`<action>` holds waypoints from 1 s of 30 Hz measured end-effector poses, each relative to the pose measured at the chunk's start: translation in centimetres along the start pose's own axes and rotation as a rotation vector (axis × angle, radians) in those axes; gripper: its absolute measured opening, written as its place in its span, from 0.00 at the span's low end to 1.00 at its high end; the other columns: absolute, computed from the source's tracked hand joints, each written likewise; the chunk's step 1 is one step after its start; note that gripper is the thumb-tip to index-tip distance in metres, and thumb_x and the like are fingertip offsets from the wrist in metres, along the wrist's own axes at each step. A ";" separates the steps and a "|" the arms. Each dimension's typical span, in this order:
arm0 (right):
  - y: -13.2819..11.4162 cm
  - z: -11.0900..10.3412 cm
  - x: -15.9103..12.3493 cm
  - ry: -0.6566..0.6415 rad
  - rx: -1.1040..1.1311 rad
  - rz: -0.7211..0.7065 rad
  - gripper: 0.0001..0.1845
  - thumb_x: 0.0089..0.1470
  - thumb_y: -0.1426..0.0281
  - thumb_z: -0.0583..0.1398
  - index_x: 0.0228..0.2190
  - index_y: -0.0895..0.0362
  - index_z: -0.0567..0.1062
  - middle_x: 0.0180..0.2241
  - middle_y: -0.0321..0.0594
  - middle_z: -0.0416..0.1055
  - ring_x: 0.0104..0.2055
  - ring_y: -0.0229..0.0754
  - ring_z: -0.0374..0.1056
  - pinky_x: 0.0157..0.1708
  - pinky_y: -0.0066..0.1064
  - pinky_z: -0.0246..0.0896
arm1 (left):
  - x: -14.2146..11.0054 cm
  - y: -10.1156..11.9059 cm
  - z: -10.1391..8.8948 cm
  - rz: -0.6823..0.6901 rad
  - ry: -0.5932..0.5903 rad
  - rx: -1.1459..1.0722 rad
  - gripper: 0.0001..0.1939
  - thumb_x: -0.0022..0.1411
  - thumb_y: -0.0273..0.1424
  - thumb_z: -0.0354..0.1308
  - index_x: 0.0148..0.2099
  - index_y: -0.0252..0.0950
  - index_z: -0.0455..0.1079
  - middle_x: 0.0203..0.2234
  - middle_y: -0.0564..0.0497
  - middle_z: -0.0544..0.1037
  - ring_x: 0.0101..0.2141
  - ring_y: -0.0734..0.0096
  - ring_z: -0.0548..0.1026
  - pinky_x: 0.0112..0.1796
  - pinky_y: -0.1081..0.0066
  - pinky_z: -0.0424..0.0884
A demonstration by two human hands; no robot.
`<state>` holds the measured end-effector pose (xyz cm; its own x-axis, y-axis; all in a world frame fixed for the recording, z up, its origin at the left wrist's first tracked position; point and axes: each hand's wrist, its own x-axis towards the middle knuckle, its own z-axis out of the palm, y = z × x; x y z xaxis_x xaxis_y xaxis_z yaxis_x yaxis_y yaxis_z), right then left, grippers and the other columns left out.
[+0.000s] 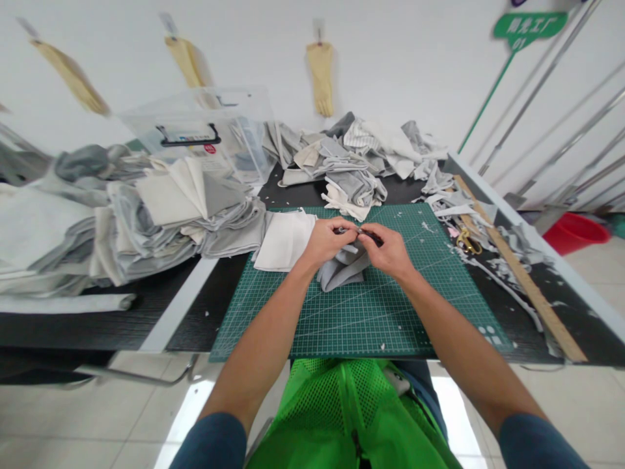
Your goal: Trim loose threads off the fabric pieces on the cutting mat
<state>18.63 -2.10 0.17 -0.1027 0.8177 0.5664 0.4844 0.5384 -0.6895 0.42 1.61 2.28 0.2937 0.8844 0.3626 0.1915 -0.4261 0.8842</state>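
Observation:
Over the green cutting mat [390, 306], my two hands meet at a folded grey cloth [344, 268]. My left hand [331, 242] is closed, with its fingers pinching the cloth's upper edge; a small dark piece shows by its fingertips. Close beside it, my right hand [388, 249] is closed around a small dark tool [372, 237], whose kind I cannot make out. The tool's tip lies near my left fingertips, and the fingers hide part of it. A stack of white cloth pieces [284, 242] rests on the mat just left of my hands.
Heaped grey and white cloths [146, 215] cover the left side, before a clear plastic box [195, 124]. Another cloth pile [351, 156] lies behind the mat. On the right are gold-handled scissors [469, 242], fabric scraps [510, 260] and a wooden ruler [532, 286].

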 end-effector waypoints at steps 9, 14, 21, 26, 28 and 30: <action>0.3 0.1 0.0 0.001 0.023 -0.001 0.12 0.60 0.62 0.60 0.41 0.54 0.79 0.38 0.41 0.79 0.38 0.46 0.73 0.41 0.37 0.67 | -0.1 0.4 0.1 -0.001 0.006 -0.002 0.09 0.55 0.32 0.62 0.36 0.36 0.82 0.30 0.50 0.81 0.33 0.69 0.77 0.38 0.70 0.73; 0.5 0.1 0.1 0.003 0.026 0.006 0.12 0.60 0.61 0.60 0.40 0.53 0.80 0.38 0.41 0.79 0.38 0.46 0.73 0.41 0.38 0.66 | -0.2 0.5 0.1 0.000 0.007 0.009 0.09 0.56 0.34 0.63 0.36 0.36 0.82 0.30 0.51 0.81 0.33 0.69 0.77 0.37 0.70 0.74; 0.5 0.0 0.2 0.021 0.090 0.070 0.14 0.61 0.58 0.59 0.36 0.54 0.79 0.32 0.39 0.76 0.32 0.43 0.69 0.35 0.35 0.64 | -0.2 0.5 0.0 0.008 -0.002 0.004 0.09 0.57 0.34 0.63 0.35 0.36 0.82 0.29 0.50 0.81 0.33 0.68 0.77 0.38 0.69 0.74; 0.8 -0.1 0.3 0.031 0.127 0.118 0.14 0.59 0.57 0.60 0.38 0.55 0.77 0.30 0.37 0.73 0.30 0.40 0.65 0.30 0.33 0.60 | -0.3 0.6 0.0 0.001 0.001 -0.009 0.09 0.57 0.34 0.63 0.35 0.36 0.81 0.30 0.50 0.82 0.33 0.69 0.77 0.38 0.70 0.73; 0.9 0.0 0.3 0.026 0.142 0.125 0.14 0.58 0.57 0.61 0.38 0.55 0.76 0.31 0.37 0.73 0.30 0.40 0.65 0.30 0.33 0.60 | -0.2 0.5 0.1 -0.010 0.005 -0.030 0.09 0.57 0.34 0.63 0.35 0.36 0.81 0.29 0.51 0.81 0.32 0.70 0.76 0.37 0.71 0.72; 0.8 0.0 0.3 0.034 0.157 0.132 0.14 0.58 0.57 0.61 0.38 0.55 0.75 0.31 0.37 0.72 0.30 0.40 0.65 0.31 0.33 0.59 | 0.0 0.2 0.3 -0.041 0.029 -0.051 0.09 0.57 0.35 0.63 0.35 0.35 0.79 0.29 0.52 0.80 0.31 0.71 0.75 0.35 0.72 0.71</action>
<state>18.97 -1.41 -0.28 -0.0170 0.8775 0.4792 0.3502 0.4541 -0.8192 0.70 1.44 2.37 0.2593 0.9065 0.3333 0.1546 -0.3796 0.9121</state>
